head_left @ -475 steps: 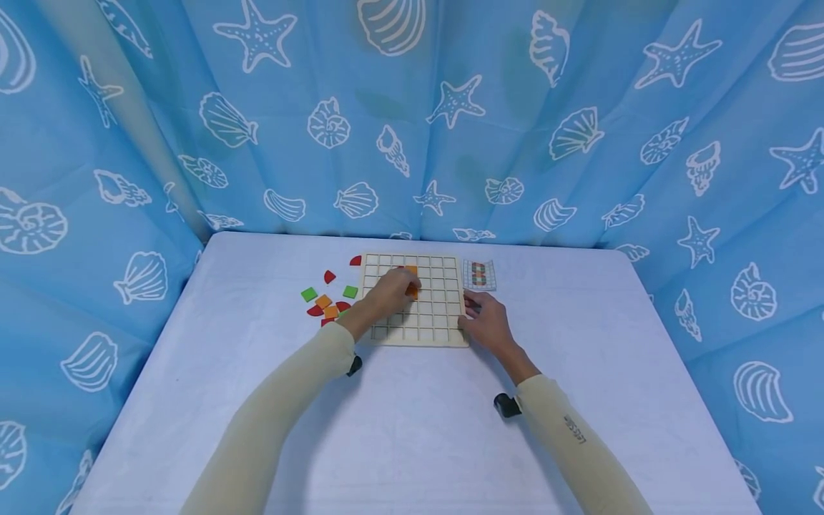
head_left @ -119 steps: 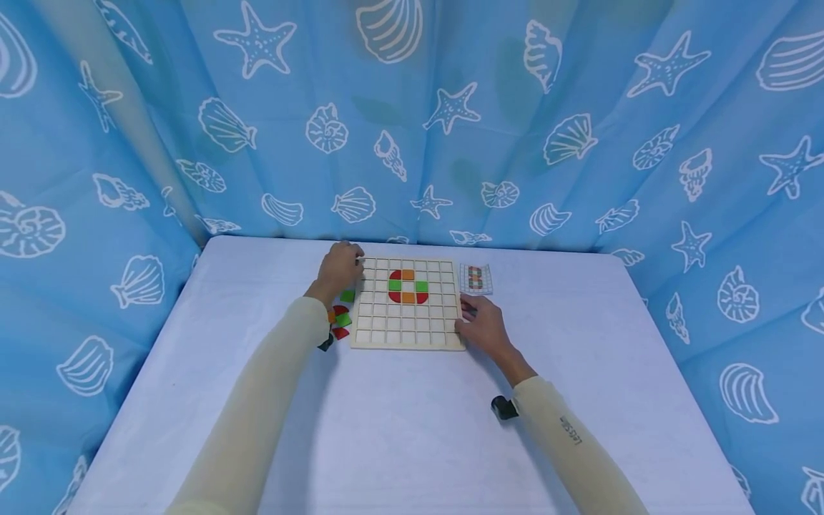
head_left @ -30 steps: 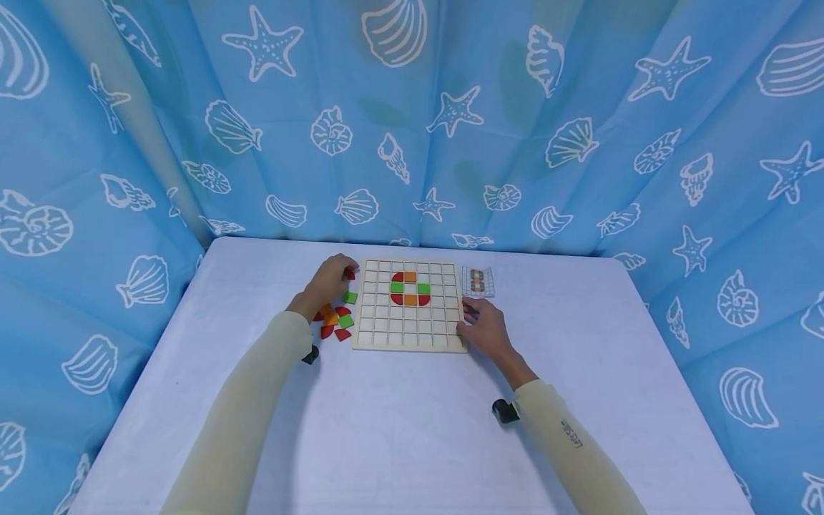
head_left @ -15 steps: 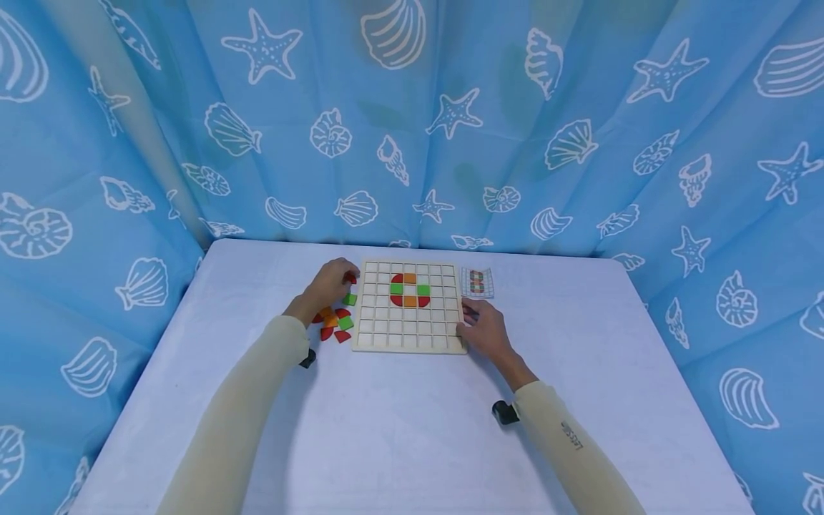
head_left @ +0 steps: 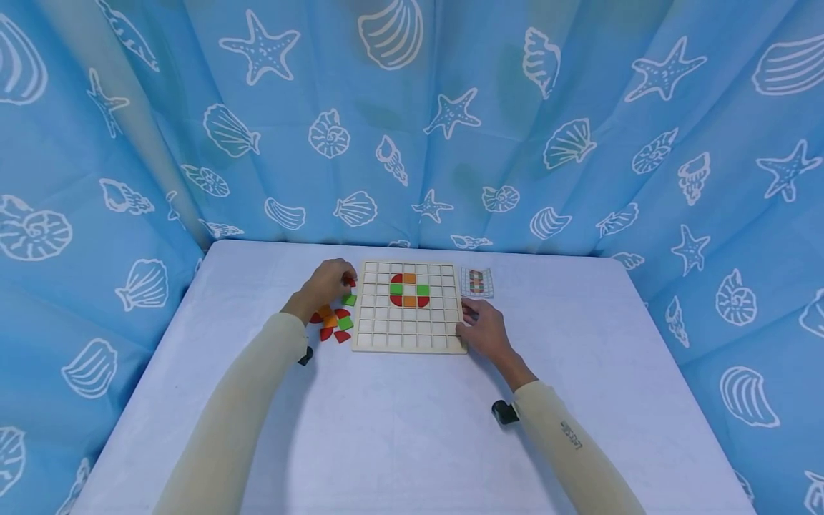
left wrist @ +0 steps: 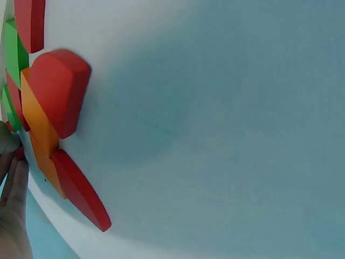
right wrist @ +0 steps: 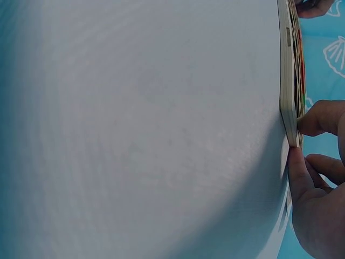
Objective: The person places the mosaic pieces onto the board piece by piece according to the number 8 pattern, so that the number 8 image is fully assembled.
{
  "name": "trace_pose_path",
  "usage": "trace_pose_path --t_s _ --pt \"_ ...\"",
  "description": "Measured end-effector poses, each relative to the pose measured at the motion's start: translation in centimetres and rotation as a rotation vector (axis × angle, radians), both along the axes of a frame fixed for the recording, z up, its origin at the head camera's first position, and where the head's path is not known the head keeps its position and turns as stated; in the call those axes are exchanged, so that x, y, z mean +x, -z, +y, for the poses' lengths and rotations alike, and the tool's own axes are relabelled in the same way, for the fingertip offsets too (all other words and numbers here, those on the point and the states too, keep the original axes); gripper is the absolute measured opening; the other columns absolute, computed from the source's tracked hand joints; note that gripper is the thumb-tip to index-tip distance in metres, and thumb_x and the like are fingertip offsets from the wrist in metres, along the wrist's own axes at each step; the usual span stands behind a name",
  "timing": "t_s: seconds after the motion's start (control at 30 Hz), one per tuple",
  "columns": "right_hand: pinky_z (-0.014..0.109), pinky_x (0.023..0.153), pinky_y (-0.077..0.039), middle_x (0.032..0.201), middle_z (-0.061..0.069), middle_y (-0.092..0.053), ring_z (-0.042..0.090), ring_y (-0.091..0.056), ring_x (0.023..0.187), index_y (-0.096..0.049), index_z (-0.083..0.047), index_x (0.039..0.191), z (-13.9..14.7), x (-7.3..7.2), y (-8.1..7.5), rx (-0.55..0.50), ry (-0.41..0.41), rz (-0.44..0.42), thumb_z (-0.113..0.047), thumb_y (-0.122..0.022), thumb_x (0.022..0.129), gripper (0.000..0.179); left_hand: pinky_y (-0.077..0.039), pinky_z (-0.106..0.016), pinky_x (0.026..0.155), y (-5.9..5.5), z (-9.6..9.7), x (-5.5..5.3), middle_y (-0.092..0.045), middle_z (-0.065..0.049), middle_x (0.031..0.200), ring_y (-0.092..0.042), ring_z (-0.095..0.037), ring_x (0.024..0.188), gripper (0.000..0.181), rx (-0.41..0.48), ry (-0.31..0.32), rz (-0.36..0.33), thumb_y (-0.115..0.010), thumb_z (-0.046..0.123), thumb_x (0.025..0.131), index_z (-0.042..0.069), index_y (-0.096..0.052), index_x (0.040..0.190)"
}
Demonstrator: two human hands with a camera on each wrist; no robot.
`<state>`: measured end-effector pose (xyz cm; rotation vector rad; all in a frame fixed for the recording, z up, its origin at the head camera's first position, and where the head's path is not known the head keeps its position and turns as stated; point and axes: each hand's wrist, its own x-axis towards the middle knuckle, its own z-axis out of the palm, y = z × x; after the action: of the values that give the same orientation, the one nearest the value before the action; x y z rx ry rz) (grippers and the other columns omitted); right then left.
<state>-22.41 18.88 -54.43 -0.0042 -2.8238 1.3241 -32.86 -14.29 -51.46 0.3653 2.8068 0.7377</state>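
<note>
Shell curtain (head_left: 386,172) is hanging behind the worktop (head_left: 399,429); L hand (head_left: 325,281) is pinching a red pc (head_left: 350,282), fingertips nearly meeting, just left of the board (head_left: 378,327); R hand (head_left: 486,327) is gripping board's right edge. Bracing firmly & squaring pc w/ board is prob. working best.

Pale, matt wood makes up the square gridded board (head_left: 412,332) touching the right grip (head_left: 483,325), its edge smooth. Near the left grip (head_left: 327,281), red quarter-round tiles (left wrist: 56,89) look like painted wood, smooth and low in sheen, as do an orange square tile (left wrist: 39,116) and a green square tile (left wrist: 12,46). Beneath both grips, the white bench (head_left: 405,436) shows matt, faintly creased cloth. Behind the grips, beige sleeves (head_left: 238,408) are matt fabric; beyond hang blue shell-print curtains (head_left: 393,100) of smooth cloth. Beside the right grip, a thin gridded card (head_left: 476,282) looks like paper.
</note>
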Motion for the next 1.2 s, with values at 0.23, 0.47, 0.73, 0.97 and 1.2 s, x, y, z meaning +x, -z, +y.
trace_pose_path --t_s 0.23,0.47,0.73,0.97,1.2 --pt "0.031 0.093 -0.050 0.119 0.014 -0.058 0.024 -0.059 0.114 -0.050 0.002 0.138 -0.1 0.1 -0.2 0.014 0.009 -0.022 -0.006 -0.069 0.082 0.060 -0.051 -0.036 0.091 -0.1 -0.1 0.3 -0.059 -0.009 0.109 -0.051 -0.025 0.104 0.037 0.038 -0.034 -0.001 -0.076 0.005 0.083 0.006 -0.064 0.118" --pt "0.031 0.094 -0.049 0.120 0.013 -0.057 0.023 -0.059 0.114 -0.049 0.001 0.139 0.0 0.0 0.1 0.007 0.008 -0.026 -0.006 -0.069 0.083 0.060 -0.050 -0.036 0.092 -0.1 0.9 -0.1 -0.059 -0.008 0.110 -0.051 -0.024 0.104 0.036 0.108 -0.025 0.026 -0.075 0.008 0.084 0.006 -0.064 0.118" --pt "0.031 0.093 -0.050 0.120 0.013 -0.057 0.022 -0.059 0.114 -0.050 0.000 0.139 0.0 -0.1 0.2 -0.001 0.011 -0.022 -0.007 -0.070 0.082 0.060 -0.049 -0.035 0.093 -0.3 4.1 0.0 -0.060 -0.007 0.112 -0.053 -0.023 0.101 0.029 0.222 0.057 0.065 -0.071 0.007 0.087 0.005 -0.066 0.116" --pt "0.030 0.093 -0.049 0.120 0.012 -0.057 0.021 -0.059 0.113 -0.051 0.000 0.138 0.1 -0.2 0.0 -0.024 0.006 -0.022 -0.007 -0.069 0.082 0.060 -0.050 -0.033 0.089 -0.2 7.5 0.1 -0.061 -0.006 0.109 -0.055 -0.021 0.097 0.028 0.275 0.133 0.091 -0.072 0.006 0.086 0.003 -0.067 0.113" --pt "0.031 0.093 -0.050 0.121 0.012 -0.057 0.023 -0.059 0.114 -0.050 -0.001 0.139 0.1 -0.1 0.1 0.000 0.002 -0.029 -0.007 -0.070 0.083 0.060 -0.050 -0.029 0.081 0.6 10.0 0.3 -0.060 -0.006 0.104 -0.054 -0.020 0.090 0.028 0.351 0.169 0.102 -0.070 0.004 0.085 0.002 -0.066 0.112"
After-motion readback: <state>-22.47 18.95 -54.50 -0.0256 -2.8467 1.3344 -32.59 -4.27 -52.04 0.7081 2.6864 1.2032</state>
